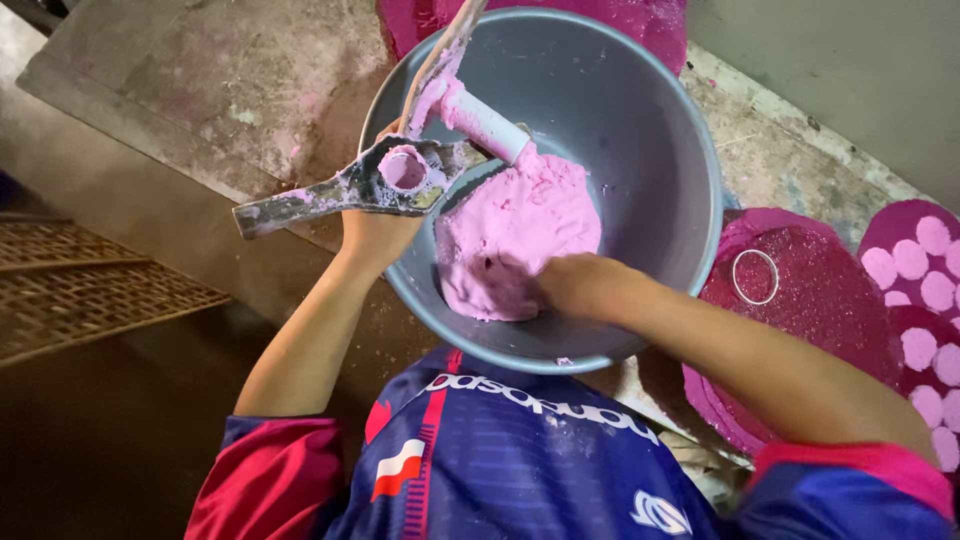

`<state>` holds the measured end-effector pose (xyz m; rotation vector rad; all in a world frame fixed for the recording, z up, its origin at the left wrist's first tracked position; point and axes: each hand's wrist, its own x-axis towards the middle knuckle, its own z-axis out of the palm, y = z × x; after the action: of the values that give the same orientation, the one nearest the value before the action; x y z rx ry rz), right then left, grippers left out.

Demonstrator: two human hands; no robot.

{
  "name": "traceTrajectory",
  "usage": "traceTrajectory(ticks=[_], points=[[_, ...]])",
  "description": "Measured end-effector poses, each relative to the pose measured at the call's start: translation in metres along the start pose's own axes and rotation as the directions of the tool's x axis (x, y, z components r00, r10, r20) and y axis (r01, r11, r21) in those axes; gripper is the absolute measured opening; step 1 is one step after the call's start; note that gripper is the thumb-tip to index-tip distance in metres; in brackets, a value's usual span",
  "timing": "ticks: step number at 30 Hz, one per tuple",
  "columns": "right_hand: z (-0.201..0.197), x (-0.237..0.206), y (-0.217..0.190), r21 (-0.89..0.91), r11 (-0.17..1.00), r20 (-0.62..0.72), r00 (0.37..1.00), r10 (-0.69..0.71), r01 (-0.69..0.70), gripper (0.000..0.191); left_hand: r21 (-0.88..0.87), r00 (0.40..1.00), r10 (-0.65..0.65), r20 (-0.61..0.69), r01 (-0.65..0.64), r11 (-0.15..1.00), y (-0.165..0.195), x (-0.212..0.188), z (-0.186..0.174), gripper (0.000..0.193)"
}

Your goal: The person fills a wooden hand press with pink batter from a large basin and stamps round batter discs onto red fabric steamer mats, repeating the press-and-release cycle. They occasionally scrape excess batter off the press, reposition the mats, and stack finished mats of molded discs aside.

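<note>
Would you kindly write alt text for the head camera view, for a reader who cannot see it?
Seen from above, a person's right hand digs into pink dough in a grey bowl, while the left hand holds a dough-smeared metal press tool at the rim. Pink discs lie on magenta trays to the right.

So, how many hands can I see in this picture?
2. The left hand grips a metal press tool above the rim of the grey bowl. The right hand is in the pink dough inside the bowl. No other hands show.
</note>
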<state>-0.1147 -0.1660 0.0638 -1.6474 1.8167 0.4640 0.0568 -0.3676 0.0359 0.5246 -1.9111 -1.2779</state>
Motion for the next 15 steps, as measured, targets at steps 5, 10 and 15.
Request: traceTrajectory(ticks=[5, 10, 15], points=[[-0.034, -0.117, 0.022, 0.322, 0.945, -0.133, 0.986, 0.104, -0.056, 0.037, 0.379, 0.956, 0.284, 0.075, -0.290, 0.879, 0.012, 0.009, 0.006, 0.045], [-0.047, -0.155, 0.044, 0.672, 0.646, -0.429, 0.901, -0.061, 0.364, 0.035, 0.387, 0.879, 0.364, 0.309, -0.466, 0.796, 0.047, 0.004, 0.026, 0.066], [-0.064, -0.168, 0.031, 0.266, 0.946, -0.502, 0.811, 0.301, -0.186, 0.032, 0.283, 0.895, 0.190, 0.404, -0.320, 0.904, 0.072, -0.005, 0.041, 0.078]])
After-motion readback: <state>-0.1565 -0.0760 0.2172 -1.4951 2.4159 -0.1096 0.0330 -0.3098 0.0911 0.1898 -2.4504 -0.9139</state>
